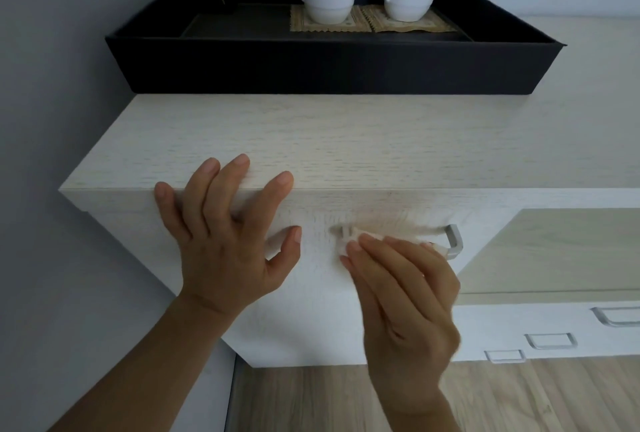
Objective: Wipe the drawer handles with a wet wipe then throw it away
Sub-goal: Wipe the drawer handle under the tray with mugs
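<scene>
The left hand point(228, 244) and right hand point(405, 300) have bare wrists, bare forearms and short fingernails.

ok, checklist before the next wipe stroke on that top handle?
1. Grip of right hand on wipe: ok, held at the fingertips.
2. Wipe touching top handle: ok, at its left end; right end uncovered.
3. Bracing by left hand on cabinet top: ok, fingers spread over the edge.
4. Access to lower handles: ok, nothing in front.
5. Hands clear of tray: ok.
6. Somewhere to throw it away: cannot tell, none in view.
</scene>
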